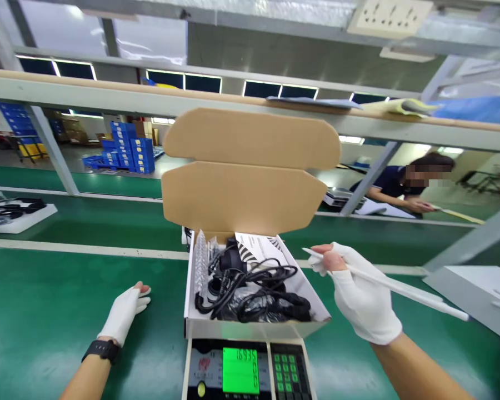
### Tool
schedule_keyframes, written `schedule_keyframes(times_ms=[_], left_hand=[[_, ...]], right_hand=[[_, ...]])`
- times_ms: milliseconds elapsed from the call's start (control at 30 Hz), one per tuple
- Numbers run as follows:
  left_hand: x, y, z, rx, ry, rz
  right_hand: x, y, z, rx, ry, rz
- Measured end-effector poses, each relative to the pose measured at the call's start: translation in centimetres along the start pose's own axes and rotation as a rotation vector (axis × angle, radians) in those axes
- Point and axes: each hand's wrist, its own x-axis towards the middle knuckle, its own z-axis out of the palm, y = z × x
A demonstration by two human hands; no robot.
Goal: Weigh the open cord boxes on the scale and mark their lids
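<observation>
In a white half-fingered glove, my right hand (360, 294) pinches a long, thin white pen (400, 286), its pointed tip aimed left toward the box. My left hand (125, 311), also gloved, rests on the green tabletop with fingers stretched out and nothing in them. Between my hands an open cardboard box (250, 330) sits on a digital scale (206, 369), brown lid raised. Inside it are coiled black cables (237, 289), clear plastic bags, a transparent ribbed strip (200, 264) and a leaflet (258, 247) with zebra stripes. The scale's green display (240, 370) is lit.
A white tray (29, 219) with black parts lies at the left. To the right stands a white box (475, 294). Behind a metal frame post (370, 178), another person (400, 186) leans over a bench. Blue cartons (127, 147) are stacked in the background.
</observation>
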Motion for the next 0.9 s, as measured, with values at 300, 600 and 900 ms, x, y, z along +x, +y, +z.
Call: schedule_keyframes(times_ms=[300, 600, 900], left_hand=[[-0.6, 11.3, 8.2, -0.124, -0.317, 0.502], [2.5, 11.3, 12.3, -0.203, -0.236, 0.494], [2.7, 11.4, 12.5, -0.15, -0.169, 0.507]], right_hand=[[9.6, -8.0, 13.8, -0.137, -0.724, -0.408], [6.9, -4.5, 20.3, -0.211, -0.437, -0.519], [6.5, -4.0, 20.9, -0.223, -0.333, -0.622]])
